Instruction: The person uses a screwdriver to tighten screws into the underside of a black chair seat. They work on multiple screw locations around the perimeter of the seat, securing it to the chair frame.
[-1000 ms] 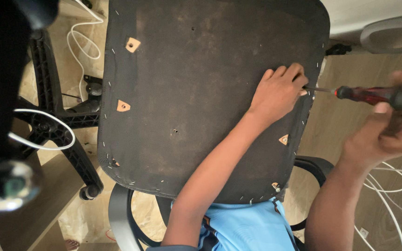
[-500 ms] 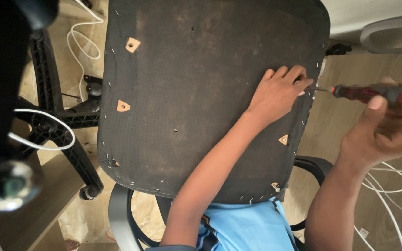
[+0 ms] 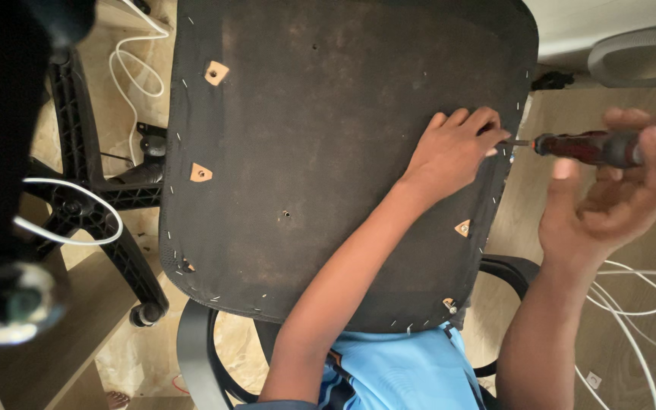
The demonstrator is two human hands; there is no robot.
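Two bare hands work at the right edge of an upturned office chair seat (image 3: pixel 328 152), seen from above. Its underside is a dark, worn panel with small wooden tabs and staples along the rim, and it fills the middle of the view.

The left hand (image 3: pixel 453 148) lies flat on the panel close to its right edge, fingers pointing right, fingertips pinched narrowly around the metal tip of a screwdriver (image 3: pixel 582 146). The screwdriver lies level, tip toward the seat edge, its dark red handle reaching out to the right beyond the seat. The right hand (image 3: pixel 609 197) cups that handle from below, the fingers curled loosely over it. This hand is blurred, so how firmly it grips is hard to say, but the handle sits within its grasp.

A light blue shirt (image 3: pixel 404 372) shows at the bottom, below the seat. To the left stands a black chair base (image 3: pixel 100 197) with castors on a pale wooden floor (image 3: pixel 563 106), and a white cable (image 3: pixel 134 61) loops near it. More white cables (image 3: pixel 639 296) lie on the floor at the lower right.
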